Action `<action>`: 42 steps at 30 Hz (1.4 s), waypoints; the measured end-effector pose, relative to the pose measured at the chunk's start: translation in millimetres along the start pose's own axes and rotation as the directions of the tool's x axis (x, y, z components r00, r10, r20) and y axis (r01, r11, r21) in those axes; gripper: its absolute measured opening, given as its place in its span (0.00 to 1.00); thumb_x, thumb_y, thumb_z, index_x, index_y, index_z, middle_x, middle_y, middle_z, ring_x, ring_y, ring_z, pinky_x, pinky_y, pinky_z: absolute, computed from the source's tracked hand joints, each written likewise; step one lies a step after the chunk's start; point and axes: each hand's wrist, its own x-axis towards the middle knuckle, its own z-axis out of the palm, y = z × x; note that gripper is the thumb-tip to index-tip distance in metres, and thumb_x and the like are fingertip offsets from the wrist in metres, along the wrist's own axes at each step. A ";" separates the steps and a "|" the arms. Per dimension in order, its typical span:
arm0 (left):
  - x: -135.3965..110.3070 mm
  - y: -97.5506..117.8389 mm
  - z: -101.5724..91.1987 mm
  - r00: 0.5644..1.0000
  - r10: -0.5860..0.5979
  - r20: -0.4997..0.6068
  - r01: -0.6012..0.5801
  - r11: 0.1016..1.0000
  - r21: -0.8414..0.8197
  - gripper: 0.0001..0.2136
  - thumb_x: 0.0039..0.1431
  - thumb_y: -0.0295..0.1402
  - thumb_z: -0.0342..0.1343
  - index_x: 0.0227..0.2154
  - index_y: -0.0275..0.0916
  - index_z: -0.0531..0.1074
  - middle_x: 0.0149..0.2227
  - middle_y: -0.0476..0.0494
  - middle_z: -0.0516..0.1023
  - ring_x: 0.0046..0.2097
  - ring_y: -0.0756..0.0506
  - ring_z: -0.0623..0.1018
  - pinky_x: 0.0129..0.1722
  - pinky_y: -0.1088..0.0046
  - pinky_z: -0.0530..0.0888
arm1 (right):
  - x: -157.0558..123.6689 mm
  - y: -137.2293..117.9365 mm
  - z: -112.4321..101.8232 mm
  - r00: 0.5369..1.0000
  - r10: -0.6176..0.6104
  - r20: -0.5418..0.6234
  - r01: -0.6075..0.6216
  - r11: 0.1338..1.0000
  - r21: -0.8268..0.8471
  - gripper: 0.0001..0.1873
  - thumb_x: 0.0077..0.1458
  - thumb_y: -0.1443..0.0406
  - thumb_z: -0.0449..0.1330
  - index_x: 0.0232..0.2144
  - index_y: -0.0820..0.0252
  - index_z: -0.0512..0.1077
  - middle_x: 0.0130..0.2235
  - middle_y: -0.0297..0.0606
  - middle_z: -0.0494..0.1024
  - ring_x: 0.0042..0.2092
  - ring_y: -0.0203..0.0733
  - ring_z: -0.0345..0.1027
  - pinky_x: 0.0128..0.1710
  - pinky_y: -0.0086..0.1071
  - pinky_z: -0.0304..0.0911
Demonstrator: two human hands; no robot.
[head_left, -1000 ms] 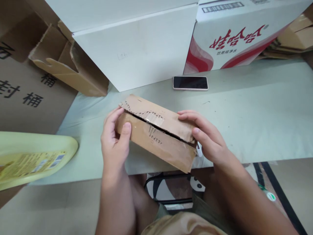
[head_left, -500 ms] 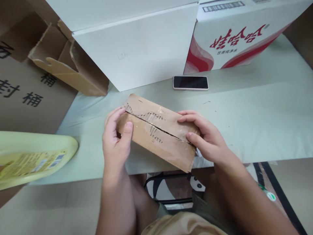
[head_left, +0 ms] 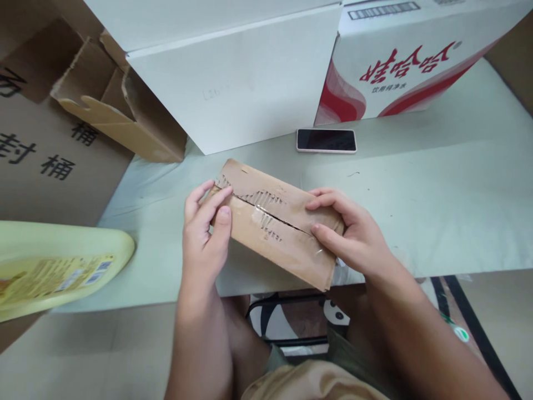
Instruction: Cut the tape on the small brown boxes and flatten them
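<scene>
A small brown cardboard box is held tilted between my hands near the table's front edge. A slit runs along its upper face, where the flaps meet, with torn, ridged paper on both sides. My left hand grips the box's left end, with fingertips at the slit and the thumb on the near flap. At the right end my right hand holds on, thumb by the slit and fingers over the far flap. The underside of the box is hidden.
A phone lies on the pale-green covered table. Behind it stand a white box and a red-and-white printed carton. To the left are an open cardboard box, a larger printed carton and a yellow bottle.
The fingers of my left hand have moved right, further onto the box's top along the slit. The box has shifted slightly right, and my right thumb has slid a little left.
</scene>
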 end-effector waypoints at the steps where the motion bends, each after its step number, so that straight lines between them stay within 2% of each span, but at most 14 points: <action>1: 0.0 -0.4 0.2 1.000 0.003 0.000 -0.003 1.000 0.007 0.16 0.70 0.48 0.58 0.52 0.50 0.83 0.63 0.41 0.75 0.67 0.37 0.74 0.69 0.54 0.72 | -0.7 0.7 0.3 1.000 0.002 -0.005 -0.002 1.000 0.005 0.10 0.57 0.66 0.63 0.43 0.54 0.76 0.52 0.43 0.79 0.56 0.50 0.75 0.60 0.46 0.70; 10: -5.4 -3.0 -2.4 1.000 0.011 0.016 -0.012 0.999 0.045 0.18 0.72 0.48 0.55 0.55 0.48 0.82 0.64 0.40 0.75 0.66 0.38 0.74 0.68 0.56 0.73 | 1.5 4.3 0.8 1.000 -0.015 0.006 0.015 1.000 -0.019 0.09 0.59 0.66 0.65 0.43 0.53 0.76 0.51 0.42 0.79 0.57 0.50 0.76 0.57 0.43 0.71; 21: -2.0 -7.5 -4.9 0.998 0.070 0.010 -0.070 0.997 0.036 0.15 0.72 0.43 0.57 0.54 0.47 0.83 0.63 0.40 0.76 0.66 0.40 0.75 0.69 0.60 0.70 | -2.9 -1.9 -0.6 0.999 -0.015 0.047 0.016 1.000 -0.019 0.10 0.60 0.65 0.66 0.45 0.53 0.75 0.53 0.41 0.78 0.58 0.48 0.74 0.59 0.41 0.69; 28: -6.2 -7.8 1.4 0.996 0.080 -0.041 -0.078 0.996 0.053 0.16 0.73 0.45 0.55 0.53 0.47 0.83 0.62 0.40 0.76 0.66 0.40 0.75 0.68 0.58 0.73 | -6.2 4.2 -1.6 0.999 -0.003 0.049 0.000 0.999 0.048 0.09 0.68 0.64 0.59 0.47 0.48 0.77 0.55 0.37 0.78 0.59 0.45 0.74 0.59 0.38 0.67; 35: -3.7 -6.9 0.2 0.997 0.065 -0.030 -0.063 0.996 0.063 0.16 0.73 0.46 0.55 0.53 0.50 0.83 0.62 0.41 0.76 0.66 0.37 0.75 0.69 0.55 0.73 | -9.3 5.2 0.5 0.999 -0.001 0.038 -0.002 0.997 0.082 0.11 0.68 0.68 0.57 0.47 0.50 0.77 0.55 0.39 0.77 0.59 0.43 0.73 0.59 0.37 0.68; 42: -1.2 -7.2 -0.7 0.998 0.067 -0.015 -0.066 0.996 0.053 0.15 0.73 0.46 0.55 0.53 0.52 0.82 0.63 0.44 0.75 0.66 0.37 0.75 0.70 0.51 0.73 | -6.8 4.3 1.6 0.999 -0.008 0.034 0.005 0.995 0.098 0.09 0.66 0.68 0.58 0.44 0.53 0.76 0.53 0.41 0.78 0.59 0.47 0.73 0.60 0.42 0.68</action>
